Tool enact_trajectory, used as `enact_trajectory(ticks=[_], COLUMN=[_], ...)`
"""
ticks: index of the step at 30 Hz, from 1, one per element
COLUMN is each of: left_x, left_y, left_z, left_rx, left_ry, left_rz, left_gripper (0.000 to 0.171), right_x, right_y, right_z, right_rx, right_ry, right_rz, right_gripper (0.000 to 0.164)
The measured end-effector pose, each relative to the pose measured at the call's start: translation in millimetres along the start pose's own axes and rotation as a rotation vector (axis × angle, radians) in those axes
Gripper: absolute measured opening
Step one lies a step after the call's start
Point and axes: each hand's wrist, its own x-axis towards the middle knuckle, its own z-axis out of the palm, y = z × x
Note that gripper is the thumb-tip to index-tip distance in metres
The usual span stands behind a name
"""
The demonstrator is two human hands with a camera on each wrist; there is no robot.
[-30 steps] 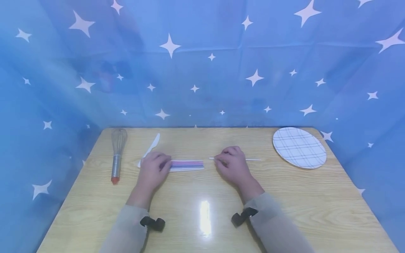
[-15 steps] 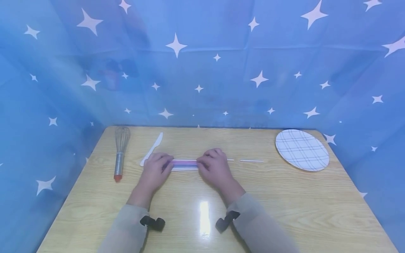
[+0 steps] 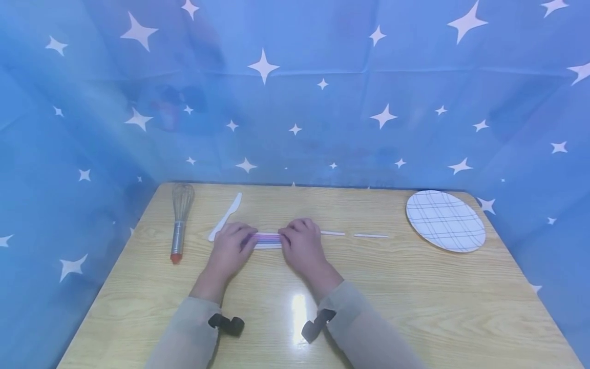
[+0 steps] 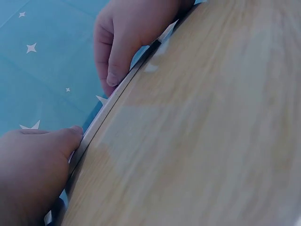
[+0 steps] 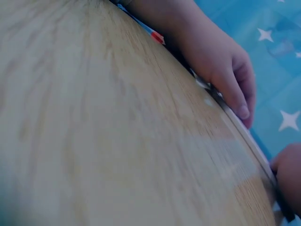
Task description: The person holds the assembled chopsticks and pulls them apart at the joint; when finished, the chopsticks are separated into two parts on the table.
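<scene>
A flat row of straws (image 3: 268, 241) in white, pink, purple and blue lies crosswise on the table, its two ends hidden under the hands. My left hand (image 3: 232, 248) grips the left end, with its thumb on the near side in the left wrist view. At the right end, my right hand (image 3: 301, 246) pinches the row between thumb and fingers. A white straw (image 3: 333, 233) shows from behind the right hand, and another white straw (image 3: 371, 236) lies apart farther right. Just behind the left hand is a white plastic knife (image 3: 226, 216).
A whisk (image 3: 178, 223) with an orange handle end lies at the left. An oval white plate (image 3: 445, 221) with a line pattern sits at the back right. The wooden table (image 3: 415, 307) ends at a blue curtain (image 3: 295, 102) with white stars.
My right hand has moved left from the white straws onto the right end of the row, nearing the left hand. The left hand has kept its place. The view has shifted slightly.
</scene>
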Motion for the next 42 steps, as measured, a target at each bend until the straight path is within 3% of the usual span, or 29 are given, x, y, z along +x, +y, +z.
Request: enact_trajectory(ticks=[10,22,29,37,42], left_x=[-0.4,0.0,0.0,2.3,1.0], left_y=[0.5,-2.5,-0.3,14.2,18.5], left_z=[-0.8,1.8,2.5,7.7,9.8], left_rx=[-0.020,-0.020,-0.022,-0.025,-0.027], left_ry=[0.013,0.020,0.043,0.154,0.159], left_rz=[0.003,0.005,0.018,0.167,0.184], left_gripper=[0.028,0.030,0.031,0.017,0.009], right_x=[3.1,5.0,3.2,-0.9,-6.5], right_y=[-3.9,-3.3,-3.5,-5.6,-5.6], right_z=[2.1,6.8,5.1,-0.2,-2.8], right_rx=[0.018,0.115,0.120,0.163,0.173], right_ry=[-0.012,-0.029,-0.010,0.032,0.094], right_rz=[0.063,0.139,0.114,0.038,-0.043], right_gripper=[0.017,0.015,0.016,0.015,0.017])
